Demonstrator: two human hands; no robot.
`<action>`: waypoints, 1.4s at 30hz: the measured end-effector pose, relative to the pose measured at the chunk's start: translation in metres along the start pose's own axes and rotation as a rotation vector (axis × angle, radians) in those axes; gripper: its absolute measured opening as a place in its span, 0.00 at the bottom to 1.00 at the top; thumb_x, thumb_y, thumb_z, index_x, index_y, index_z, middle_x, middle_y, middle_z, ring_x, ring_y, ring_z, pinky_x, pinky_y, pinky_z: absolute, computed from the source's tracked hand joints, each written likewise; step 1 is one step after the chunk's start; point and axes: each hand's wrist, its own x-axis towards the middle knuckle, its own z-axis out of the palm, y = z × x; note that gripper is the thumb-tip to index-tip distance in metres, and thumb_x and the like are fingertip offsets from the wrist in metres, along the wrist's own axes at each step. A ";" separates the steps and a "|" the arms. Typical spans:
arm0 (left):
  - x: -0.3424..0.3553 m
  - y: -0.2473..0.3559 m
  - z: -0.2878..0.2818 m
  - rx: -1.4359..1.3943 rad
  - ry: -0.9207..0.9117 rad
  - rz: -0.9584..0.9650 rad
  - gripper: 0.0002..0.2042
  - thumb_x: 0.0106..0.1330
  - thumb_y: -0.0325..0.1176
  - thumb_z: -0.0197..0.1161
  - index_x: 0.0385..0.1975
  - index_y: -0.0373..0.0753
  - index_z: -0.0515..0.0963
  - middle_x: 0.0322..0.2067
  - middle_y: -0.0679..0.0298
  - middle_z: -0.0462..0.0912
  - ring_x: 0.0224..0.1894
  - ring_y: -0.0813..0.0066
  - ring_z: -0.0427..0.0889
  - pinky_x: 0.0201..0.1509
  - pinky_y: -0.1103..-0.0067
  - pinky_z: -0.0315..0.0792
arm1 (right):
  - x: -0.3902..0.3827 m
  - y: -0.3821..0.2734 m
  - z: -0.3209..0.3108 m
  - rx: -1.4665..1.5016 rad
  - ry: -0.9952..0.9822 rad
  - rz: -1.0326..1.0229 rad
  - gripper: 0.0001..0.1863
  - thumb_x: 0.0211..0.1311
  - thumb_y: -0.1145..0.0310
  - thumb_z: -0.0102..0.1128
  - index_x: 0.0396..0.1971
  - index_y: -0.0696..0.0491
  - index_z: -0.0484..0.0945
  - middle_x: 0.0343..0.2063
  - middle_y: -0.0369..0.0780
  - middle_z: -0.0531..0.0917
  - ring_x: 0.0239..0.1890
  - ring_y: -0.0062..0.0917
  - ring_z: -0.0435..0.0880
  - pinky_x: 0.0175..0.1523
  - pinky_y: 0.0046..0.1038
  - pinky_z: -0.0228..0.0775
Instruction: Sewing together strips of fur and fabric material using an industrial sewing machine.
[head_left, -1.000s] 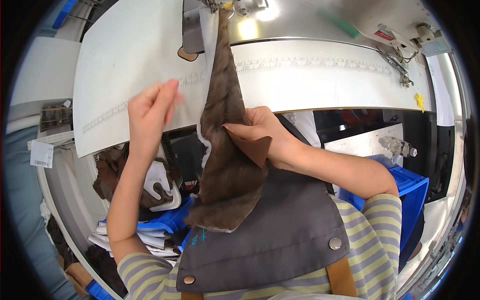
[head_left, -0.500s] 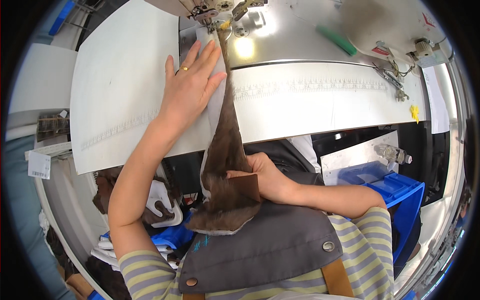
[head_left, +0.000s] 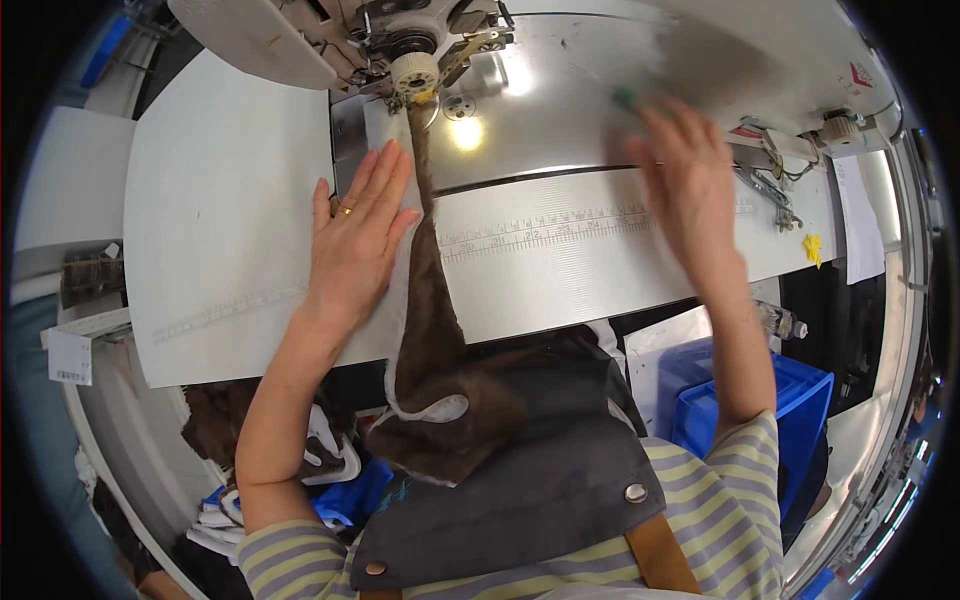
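My left hand (head_left: 358,235) lies flat with its fingers stretched out on the pale strip (head_left: 402,270) along the left edge of a long dark brown fur piece (head_left: 432,320). The fur's narrow end runs up under the head of a sewing machine (head_left: 415,75). Its wide lower end hangs off the table into my lap, where a white-backed edge curls over. Over the metal machine bed, my right hand (head_left: 690,185) reaches down onto a green-handled tool (head_left: 625,97). Only one end of that tool shows. The right fingers are smeared by motion, so their grip is unclear.
The white table (head_left: 560,270) has a printed ruler scale. Metal scissors-like snips (head_left: 770,195) and a yellow scrap (head_left: 812,249) lie at its right. Below stand a blue bin (head_left: 750,390) and a clear bottle (head_left: 780,322). More brown fur (head_left: 225,425) sits under the table's left part.
My right hand has let go of the fur in my lap and moved up and right to the green-handled tool. My left hand stays on the strip. The view has shifted, showing more machine head.
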 end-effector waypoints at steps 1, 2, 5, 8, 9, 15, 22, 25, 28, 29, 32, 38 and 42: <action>0.003 0.002 -0.002 0.000 0.002 0.005 0.22 0.67 0.39 0.53 0.61 0.45 0.64 0.63 0.66 0.65 0.64 0.69 0.64 0.65 0.52 0.50 | 0.000 0.023 0.009 -0.084 -0.034 0.052 0.12 0.57 0.71 0.56 0.41 0.56 0.77 0.36 0.42 0.78 0.38 0.36 0.76 0.40 0.35 0.68; 0.004 0.003 -0.002 0.003 0.005 0.015 0.23 0.67 0.38 0.53 0.61 0.44 0.64 0.63 0.65 0.65 0.64 0.69 0.65 0.64 0.52 0.50 | -0.003 0.036 0.017 -0.164 -0.070 0.104 0.12 0.57 0.71 0.56 0.41 0.57 0.76 0.36 0.42 0.78 0.39 0.35 0.76 0.40 0.35 0.68; 0.004 0.003 -0.002 0.016 0.008 0.013 0.23 0.67 0.37 0.54 0.61 0.43 0.65 0.62 0.65 0.65 0.64 0.69 0.65 0.64 0.52 0.51 | -0.005 0.018 0.017 0.120 -0.183 0.253 0.07 0.57 0.70 0.57 0.31 0.57 0.73 0.29 0.46 0.76 0.29 0.39 0.78 0.29 0.36 0.69; 0.002 0.002 0.001 0.032 0.013 0.009 0.23 0.66 0.36 0.55 0.61 0.43 0.65 0.62 0.65 0.65 0.63 0.70 0.65 0.63 0.52 0.52 | -0.014 -0.041 0.006 0.420 -0.425 0.374 0.12 0.56 0.68 0.57 0.39 0.56 0.71 0.13 0.41 0.76 0.13 0.37 0.75 0.23 0.37 0.68; 0.002 0.002 0.001 0.036 0.019 0.016 0.23 0.66 0.36 0.55 0.61 0.43 0.66 0.62 0.66 0.65 0.63 0.71 0.66 0.63 0.52 0.52 | -0.014 -0.067 0.001 0.496 -0.396 0.321 0.15 0.56 0.69 0.57 0.42 0.57 0.70 0.11 0.40 0.75 0.11 0.36 0.74 0.21 0.36 0.67; 0.002 0.003 -0.002 -0.052 -0.042 -0.014 0.23 0.69 0.34 0.50 0.64 0.46 0.61 0.65 0.67 0.60 0.67 0.67 0.60 0.66 0.51 0.42 | 0.014 -0.119 0.018 0.554 -0.317 0.181 0.20 0.57 0.70 0.55 0.49 0.62 0.66 0.09 0.39 0.75 0.09 0.34 0.73 0.18 0.32 0.64; 0.001 0.001 0.000 -0.039 -0.034 -0.011 0.25 0.67 0.32 0.52 0.64 0.45 0.60 0.65 0.66 0.60 0.67 0.68 0.60 0.66 0.51 0.42 | 0.018 -0.128 0.027 0.508 -0.309 0.162 0.21 0.56 0.68 0.56 0.47 0.65 0.69 0.07 0.38 0.73 0.09 0.32 0.73 0.18 0.31 0.64; 0.002 0.002 0.000 -0.050 -0.028 -0.007 0.25 0.66 0.31 0.53 0.65 0.46 0.60 0.65 0.66 0.60 0.67 0.68 0.60 0.67 0.52 0.42 | 0.020 -0.128 0.029 0.507 -0.297 0.137 0.22 0.55 0.68 0.56 0.47 0.66 0.71 0.07 0.37 0.73 0.09 0.31 0.73 0.19 0.31 0.65; 0.002 0.002 0.000 -0.043 -0.030 -0.002 0.25 0.66 0.31 0.53 0.65 0.46 0.60 0.65 0.66 0.60 0.67 0.68 0.60 0.66 0.52 0.42 | 0.019 -0.121 0.030 0.505 -0.336 0.073 0.23 0.55 0.68 0.57 0.49 0.63 0.71 0.08 0.38 0.73 0.11 0.32 0.73 0.20 0.31 0.64; 0.002 0.002 0.000 -0.047 -0.026 -0.002 0.25 0.66 0.31 0.53 0.64 0.46 0.60 0.65 0.66 0.60 0.66 0.68 0.61 0.66 0.52 0.42 | 0.016 -0.117 0.029 0.510 -0.368 0.019 0.24 0.55 0.67 0.57 0.52 0.61 0.70 0.10 0.39 0.73 0.13 0.33 0.73 0.22 0.31 0.64; 0.002 0.001 -0.001 -0.044 -0.023 0.001 0.24 0.66 0.31 0.53 0.64 0.45 0.61 0.64 0.66 0.62 0.65 0.68 0.62 0.66 0.52 0.42 | 0.010 -0.102 0.020 0.568 -0.445 -0.089 0.24 0.54 0.68 0.58 0.52 0.60 0.70 0.09 0.39 0.72 0.13 0.32 0.72 0.23 0.30 0.62; 0.002 0.002 -0.001 -0.038 -0.018 -0.005 0.23 0.67 0.31 0.52 0.63 0.45 0.63 0.63 0.67 0.64 0.64 0.68 0.64 0.66 0.52 0.43 | 0.002 -0.094 0.005 0.602 -0.445 0.134 0.22 0.57 0.69 0.56 0.52 0.61 0.70 0.09 0.41 0.72 0.11 0.36 0.69 0.23 0.32 0.61; 0.003 0.002 0.000 -0.048 -0.013 -0.001 0.22 0.67 0.31 0.52 0.63 0.46 0.64 0.63 0.67 0.64 0.65 0.68 0.64 0.66 0.52 0.43 | 0.017 -0.104 0.024 0.593 -0.390 0.148 0.20 0.59 0.68 0.54 0.51 0.60 0.69 0.11 0.43 0.74 0.13 0.39 0.73 0.25 0.35 0.66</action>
